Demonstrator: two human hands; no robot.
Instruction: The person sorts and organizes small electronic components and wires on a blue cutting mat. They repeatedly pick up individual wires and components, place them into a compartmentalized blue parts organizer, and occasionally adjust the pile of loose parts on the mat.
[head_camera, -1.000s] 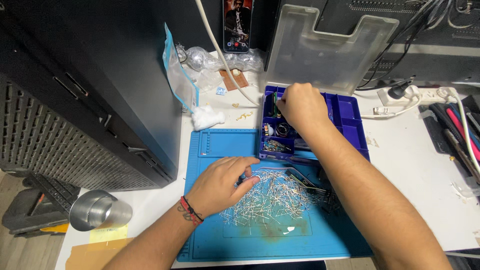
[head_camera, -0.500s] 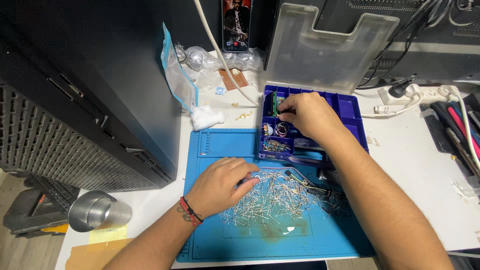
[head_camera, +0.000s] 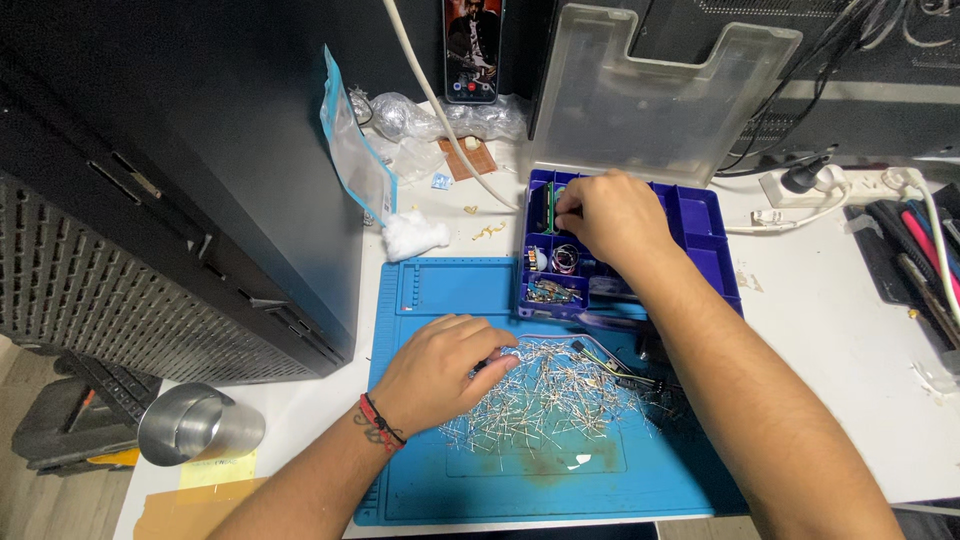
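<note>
White desk (head_camera: 840, 330) crowded against a black computer case (head_camera: 180, 200), with a blue silicone work mat (head_camera: 440, 470) laid across the middle.

Left hand (head_camera: 435, 370) resting palm-down on the mat, fingers curled at the left edge of a loose heap of thin silver metal leads (head_camera: 545, 395); hard to tell whether anything is actually pinched. Right hand (head_camera: 610, 215) reaching into a blue plastic compartment box (head_camera: 705, 235) standing just beyond the mat, fingertips bunched over a rear-left cell beside a small green part; grip contents not visible. Clear hinged lid (head_camera: 660, 90) standing open behind the box. Further out: white cotton wad (head_camera: 412, 235), clear plastic bag with blue edge (head_camera: 355, 150), upright phone (head_camera: 472, 50), white power strip (head_camera: 850, 185), steel cup (head_camera: 195, 425) at the desk's left corner.

Likely trouble: forearm sweeping the heap and scattering leads off the mat; a small part slipping from the fingertips into the wrong cell; a bumped box spilling.

Box cells under the right hand hidden. Dark tool under the heap's right side indistinct. Cables at the right cut off.
</note>
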